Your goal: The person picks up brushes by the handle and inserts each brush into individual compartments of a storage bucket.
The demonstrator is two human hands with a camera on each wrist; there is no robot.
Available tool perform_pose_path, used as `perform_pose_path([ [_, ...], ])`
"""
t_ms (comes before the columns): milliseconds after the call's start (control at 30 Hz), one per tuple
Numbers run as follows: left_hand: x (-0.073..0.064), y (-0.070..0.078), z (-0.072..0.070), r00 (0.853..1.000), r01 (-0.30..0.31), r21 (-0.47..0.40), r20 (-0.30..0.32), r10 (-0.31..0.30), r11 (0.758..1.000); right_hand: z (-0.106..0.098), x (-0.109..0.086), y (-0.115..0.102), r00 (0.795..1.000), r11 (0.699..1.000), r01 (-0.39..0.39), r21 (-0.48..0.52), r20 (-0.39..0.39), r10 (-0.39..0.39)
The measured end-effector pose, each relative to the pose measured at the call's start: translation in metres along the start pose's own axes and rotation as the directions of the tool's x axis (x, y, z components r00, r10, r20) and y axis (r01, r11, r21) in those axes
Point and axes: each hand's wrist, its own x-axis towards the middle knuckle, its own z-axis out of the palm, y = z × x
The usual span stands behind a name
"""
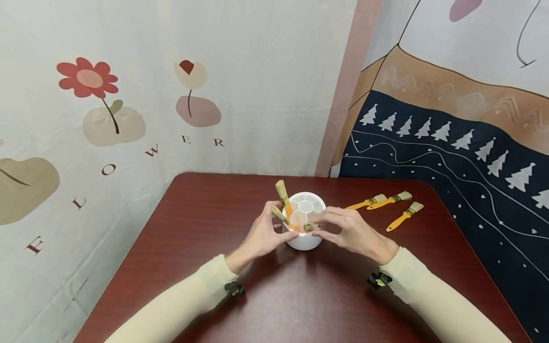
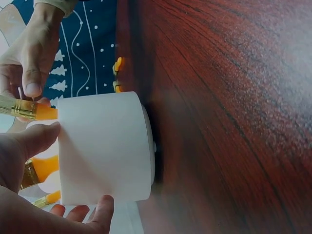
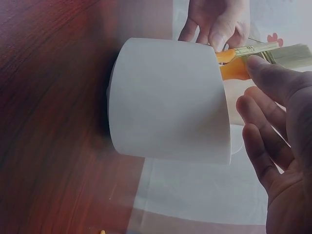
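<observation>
A round white pen holder (image 1: 305, 243) with a divided top stands on the table. My left hand (image 1: 263, 231) grips its left side, thumb at the front rim and fingers around the far side. Two paintbrushes, one taller (image 1: 281, 190) and one shorter (image 1: 279, 214), stand bristles up in its left compartments, leaning left. With thumb and fingers, my right hand (image 1: 353, 231) pinches another paintbrush (image 1: 309, 227) at the front of the holder. In the left wrist view, this brush's orange handle (image 2: 46, 113) goes down behind the rim, its lower end hidden inside.
Three more orange-handled paintbrushes lie on the dark red table (image 1: 180, 247) to the right: one at left (image 1: 365, 202), one in the middle (image 1: 388, 201) and one nearer (image 1: 404, 217). Behind the table hang a pale flower-print curtain (image 1: 266, 85) and a dark blue tree-print cloth (image 1: 429, 157).
</observation>
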Motion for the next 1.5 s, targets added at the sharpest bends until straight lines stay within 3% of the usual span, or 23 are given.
perform_pose_path([
  [467, 0.001, -0.001, -0.007, 0.998, -0.041, -0.002, 0.045, 0.041, 0.999, -0.019, -0.018, 0.001, 0.994, 0.995, -0.100, -0.015, -0.046, 0.099],
  [800, 0.003, 0.000, -0.006, 0.992, 0.026, -0.078, 0.123, -0.016, 0.997, -0.034, -0.037, 0.014, 0.978, 0.981, -0.190, -0.049, -0.092, 0.185],
  [1033, 0.008, -0.001, -0.005, 0.984, 0.057, -0.111, 0.175, -0.037, 0.992, -0.046, -0.048, 0.028, 0.971, 0.972, -0.215, -0.091, -0.129, 0.202],
  [1300, 0.011, -0.002, -0.004, 0.984, 0.052, -0.110, 0.173, -0.033, 0.993, -0.052, -0.064, 0.043, 0.952, 0.946, -0.284, -0.157, -0.167, 0.258],
  [1500, 0.011, -0.001, -0.002, 0.986, 0.059, -0.113, 0.160, -0.040, 0.992, -0.057, -0.077, 0.057, 0.945, 0.939, -0.291, -0.181, -0.206, 0.253],
])
